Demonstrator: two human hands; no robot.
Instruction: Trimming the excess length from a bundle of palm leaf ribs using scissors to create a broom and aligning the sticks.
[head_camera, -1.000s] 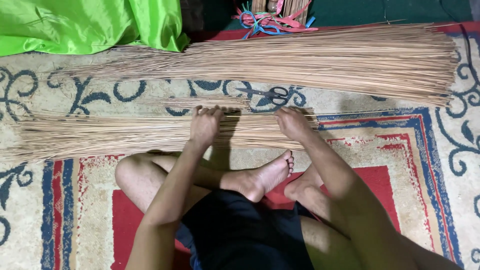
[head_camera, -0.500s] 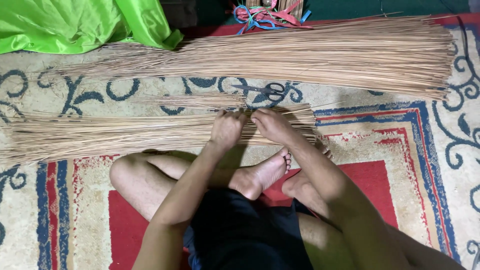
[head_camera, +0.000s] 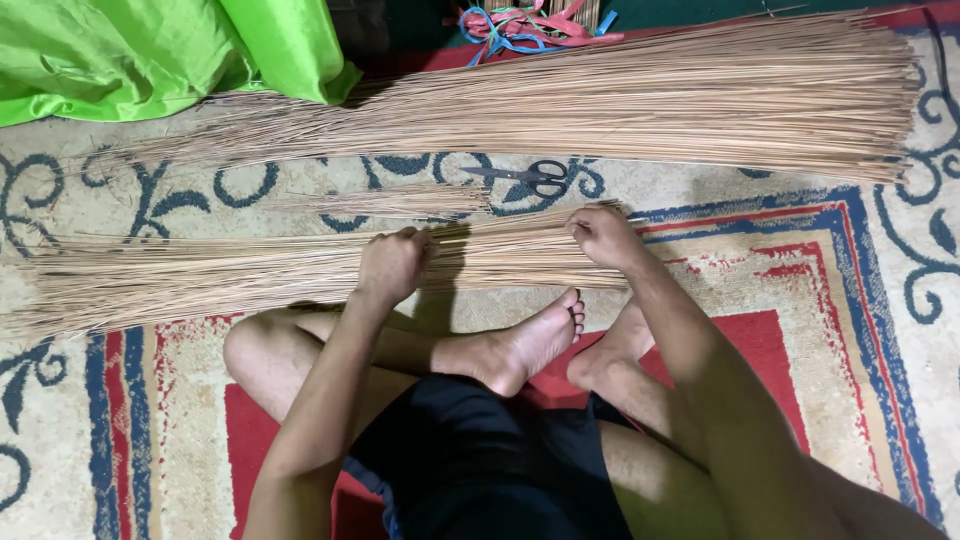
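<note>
I see a patterned rug (head_camera: 820, 300) covering the floor, cream with blue scrolls and a red middle. Across its far side lies the big pile of sticks (head_camera: 640, 105), thin and tan, fanned wide toward the right. Nearer to me lies the second bundle of sticks (head_camera: 200, 275), stretched left to right just beyond my crossed legs. A bright green cloth (head_camera: 150, 55) is bunched at the far left, touching the big pile. A small loose tuft of sticks (head_camera: 390, 203) sits between the two piles, and black scissors (head_camera: 535, 177) lie just beside it. Coloured strips (head_camera: 530, 22) are heaped at the far edge.

Both my arms reach forward over my knees. My left hand (head_camera: 392, 265) is curled down on the middle of the near bundle, fingers closed around some sticks. My right hand (head_camera: 603, 236) grips the bundle's right end, fingers wrapped over the top.

Half a second ago my hands were close together at the bundle's middle; now they have spread well apart along it. The scissors, hidden earlier, now show.
</note>
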